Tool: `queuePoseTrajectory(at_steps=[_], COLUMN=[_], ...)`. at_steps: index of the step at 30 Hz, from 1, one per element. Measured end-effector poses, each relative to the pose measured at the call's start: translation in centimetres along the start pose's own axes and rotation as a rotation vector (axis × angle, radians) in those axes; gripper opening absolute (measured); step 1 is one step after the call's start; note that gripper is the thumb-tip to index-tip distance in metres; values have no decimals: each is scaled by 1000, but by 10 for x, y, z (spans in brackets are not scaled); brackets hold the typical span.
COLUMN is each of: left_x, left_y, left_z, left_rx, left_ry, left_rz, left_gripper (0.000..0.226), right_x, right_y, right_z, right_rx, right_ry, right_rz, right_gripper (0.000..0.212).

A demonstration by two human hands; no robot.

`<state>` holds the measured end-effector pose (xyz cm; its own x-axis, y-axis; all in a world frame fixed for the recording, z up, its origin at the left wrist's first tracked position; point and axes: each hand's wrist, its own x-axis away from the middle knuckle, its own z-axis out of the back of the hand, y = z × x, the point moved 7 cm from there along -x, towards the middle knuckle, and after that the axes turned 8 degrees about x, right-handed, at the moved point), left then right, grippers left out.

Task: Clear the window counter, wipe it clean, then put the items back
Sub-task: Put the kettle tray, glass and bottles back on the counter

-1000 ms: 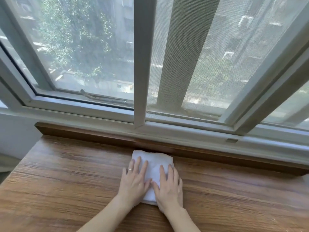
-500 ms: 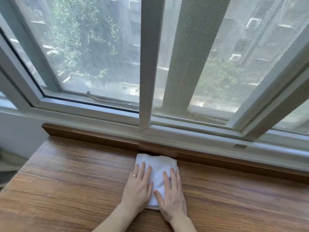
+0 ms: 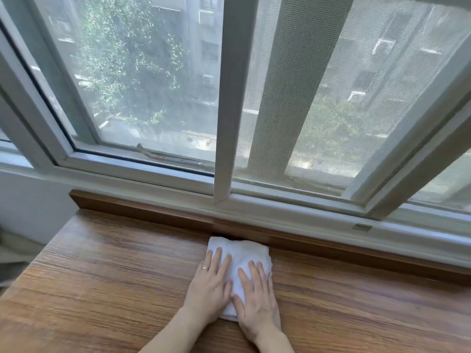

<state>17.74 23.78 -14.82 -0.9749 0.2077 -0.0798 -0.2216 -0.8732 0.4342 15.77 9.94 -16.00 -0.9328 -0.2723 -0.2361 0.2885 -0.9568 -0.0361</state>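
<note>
We press a folded white cloth point(image 3: 239, 266) flat against the wooden bench point(image 3: 102, 276) under the window, both palms down. Our left hand point(image 3: 210, 289), a ring on one finger, covers the cloth's left half with its fingers straight and slightly spread; our right hand point(image 3: 257, 299) lies alongside on the right half, fingers likewise straight, thumb touching the left hand. Neither hand curls round the cloth: both are flat and pressing. The cloth's far edge sits against the dark wooden ledge point(image 3: 331, 248) that runs below the white window frame point(image 3: 280, 207), roughly beneath the upright bar of the frame. No other items show on the bench, so we judge the clearing done and the wiping in hand. The cloth looks soft, light and limp; it should slide readily under flat palms but bunch or unfold if pushed from one edge, so even pressure across the middle, or a pinch at a folded corner to lift it, seems the safest hold.
</note>
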Motion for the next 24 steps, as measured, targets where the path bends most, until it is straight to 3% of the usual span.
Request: queuePoseTrajectory(at_steps=[8, 14, 19, 24], left_x=[2, -1, -2, -21], left_y=[-5, -5, -7, 11], left_z=[0, -4, 1, 40], left_rx=[-6, -26, -45, -30], left_ry=[-172, -212, -277, -221], left_rz=[22, 32, 64, 29], left_gripper=[68, 68, 70, 70], right_x=[1, -2, -5, -22], right_y=[9, 8, 12, 29], right_z=[-3, 0, -2, 29], right_rx=[0, 19, 28, 18], right_ry=[-79, -97, -256, -365], right_rz=[-148, -147, -188, -247], right_gripper=[87, 88, 90, 86])
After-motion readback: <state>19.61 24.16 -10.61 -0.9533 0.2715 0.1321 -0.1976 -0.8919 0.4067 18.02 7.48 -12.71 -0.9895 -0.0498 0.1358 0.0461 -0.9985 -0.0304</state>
